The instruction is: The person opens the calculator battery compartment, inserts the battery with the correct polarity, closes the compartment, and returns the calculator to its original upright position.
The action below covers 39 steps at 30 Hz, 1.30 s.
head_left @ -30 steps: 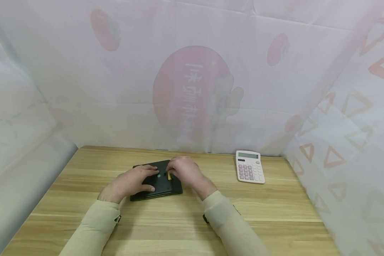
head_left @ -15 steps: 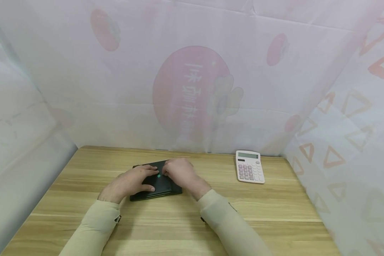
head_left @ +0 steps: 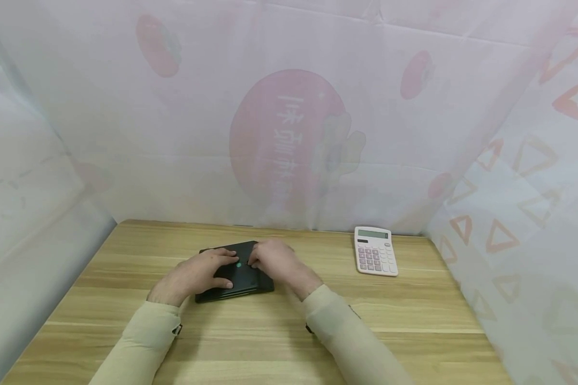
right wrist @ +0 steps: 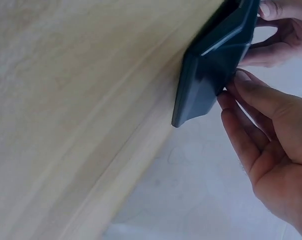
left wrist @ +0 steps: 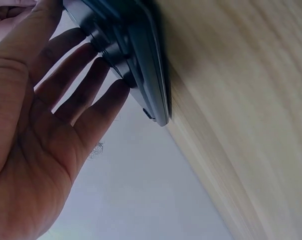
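A flat black device [head_left: 241, 280] with a wedge-shaped profile, its kind not shown, lies on the wooden table. A small green dot marks its upper face. My left hand [head_left: 195, 272] rests across its left part with fingers spread; in the left wrist view, the fingertips of the left hand [left wrist: 41, 135] touch its edge. My right hand [head_left: 276, 262] is bent over the right part. Thumb and fingertips of the right hand [right wrist: 273, 130] meet at the device's surface in the right wrist view. Whether they hold anything is hidden, and no battery shows now.
A pale pink calculator [head_left: 375, 251] lies face up near the back right of the wooden table [head_left: 250, 342]. Patterned cloth walls [head_left: 192, 123] enclose the table at the back and both sides.
A yellow-and-black battery seen under my right fingertips one second ago is out of sight. My right hand moved left and down, then slightly back right. The left hand and device stayed put.
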Each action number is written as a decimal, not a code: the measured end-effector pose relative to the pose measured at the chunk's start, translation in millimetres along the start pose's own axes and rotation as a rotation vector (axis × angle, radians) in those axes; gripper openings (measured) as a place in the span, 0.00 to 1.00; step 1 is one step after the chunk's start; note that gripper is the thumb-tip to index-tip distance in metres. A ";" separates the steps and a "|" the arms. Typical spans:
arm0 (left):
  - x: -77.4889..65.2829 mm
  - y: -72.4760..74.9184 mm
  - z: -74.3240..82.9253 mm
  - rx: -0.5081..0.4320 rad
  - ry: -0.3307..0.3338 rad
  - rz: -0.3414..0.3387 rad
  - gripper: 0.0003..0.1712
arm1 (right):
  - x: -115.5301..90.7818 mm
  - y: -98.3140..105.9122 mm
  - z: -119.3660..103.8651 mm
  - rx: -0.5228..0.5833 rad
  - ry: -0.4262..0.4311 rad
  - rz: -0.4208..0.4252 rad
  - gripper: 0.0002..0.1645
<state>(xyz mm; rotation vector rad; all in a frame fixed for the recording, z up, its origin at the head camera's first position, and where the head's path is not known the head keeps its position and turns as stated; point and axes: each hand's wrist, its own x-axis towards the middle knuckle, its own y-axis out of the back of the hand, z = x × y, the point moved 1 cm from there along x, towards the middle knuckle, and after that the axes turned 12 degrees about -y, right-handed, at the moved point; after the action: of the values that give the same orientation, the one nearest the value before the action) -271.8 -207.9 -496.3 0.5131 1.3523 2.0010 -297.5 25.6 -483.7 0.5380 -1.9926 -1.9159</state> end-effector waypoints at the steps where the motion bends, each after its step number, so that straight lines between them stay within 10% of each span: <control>1: -0.1 0.3 0.6 0.004 -0.002 0.000 0.39 | -0.7 0.3 1.5 0.025 -0.001 -0.013 0.09; 14: 0.4 2.1 25.5 0.048 0.037 -0.089 0.48 | -14.4 -2.3 30.9 0.489 -0.122 -0.190 0.19; 39: 3.8 -12.9 47.5 0.392 -0.102 -0.136 0.41 | -36.7 -1.6 66.4 0.596 -0.173 -0.127 0.20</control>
<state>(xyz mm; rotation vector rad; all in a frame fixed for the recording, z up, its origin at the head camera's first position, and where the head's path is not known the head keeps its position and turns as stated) -240.1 -170.6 -489.9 0.6688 1.6756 1.5840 -297.1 101.4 -487.4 0.6712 -2.7131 -1.4457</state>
